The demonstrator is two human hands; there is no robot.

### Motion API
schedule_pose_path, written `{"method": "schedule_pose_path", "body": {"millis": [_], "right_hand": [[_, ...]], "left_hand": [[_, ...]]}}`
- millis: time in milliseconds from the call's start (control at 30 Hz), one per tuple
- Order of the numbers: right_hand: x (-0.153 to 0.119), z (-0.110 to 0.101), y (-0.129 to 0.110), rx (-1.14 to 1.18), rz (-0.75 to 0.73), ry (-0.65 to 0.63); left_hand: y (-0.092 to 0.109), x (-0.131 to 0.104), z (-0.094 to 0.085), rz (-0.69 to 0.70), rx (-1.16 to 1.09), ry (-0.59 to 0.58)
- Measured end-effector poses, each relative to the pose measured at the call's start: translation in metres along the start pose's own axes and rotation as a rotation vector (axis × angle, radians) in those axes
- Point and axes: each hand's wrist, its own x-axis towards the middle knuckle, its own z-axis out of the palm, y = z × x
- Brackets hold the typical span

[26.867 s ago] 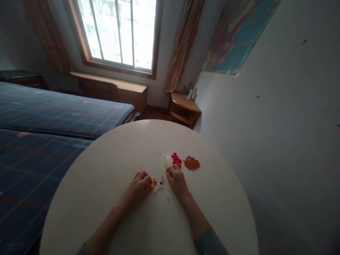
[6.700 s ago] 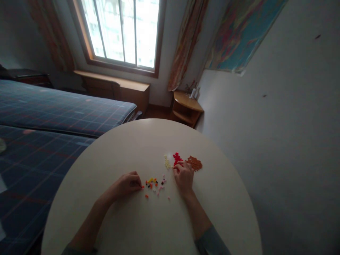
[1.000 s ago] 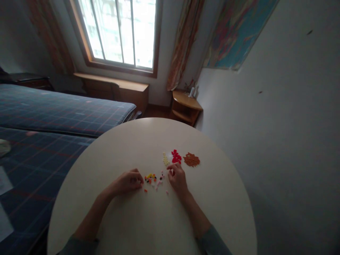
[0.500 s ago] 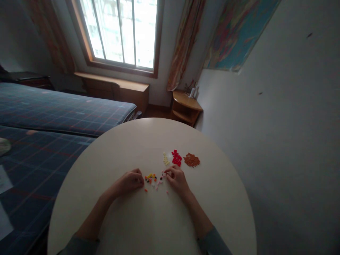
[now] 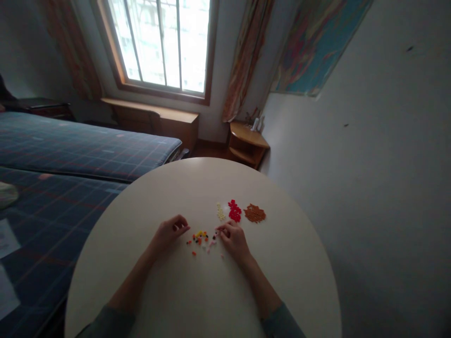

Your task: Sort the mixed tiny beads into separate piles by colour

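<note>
My left hand [image 5: 172, 231] hovers just left of a loose cluster of small orange, yellow and black pieces [image 5: 200, 237]. Its thumb and fingers are curled together in a pinch; anything between them is too small to see. Past the cluster's right side, my right hand [image 5: 232, 237] has thumb and forefinger closed at some small pink pieces [image 5: 213, 243]. Whether one is caught between these fingertips I cannot make out. Beyond the right hand lie a pale yellow pile [image 5: 220, 211], a red pile [image 5: 234, 211] and a brown pile [image 5: 254, 213] of tiny pieces.
Everything lies on a round cream table [image 5: 197, 183]. A plaid mattress [image 5: 88, 145] is at the left, and a white wall [image 5: 380, 188] rises along the right. A small corner shelf [image 5: 248, 136] stands behind the table, near the window [image 5: 162, 47].
My left hand has moved up and slightly left from the pieces, uncovering a few small ones at the cluster's left edge. My right hand has barely moved.
</note>
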Motion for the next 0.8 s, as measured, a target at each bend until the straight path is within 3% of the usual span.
{"method": "schedule_pose_path", "body": {"millis": [333,567,800], "right_hand": [[0.000,0.000,0.000,-0.025,0.026,0.038],[0.000,0.001,-0.001,-0.027,0.048,0.028],[0.000,0.004,0.005,-0.012,0.046,0.026]], "left_hand": [[0.011,0.030,0.026,0.093,0.122,0.143],[0.011,0.056,0.044,0.194,0.116,0.122],[0.008,0.060,0.046,0.233,0.149,0.111]]}}
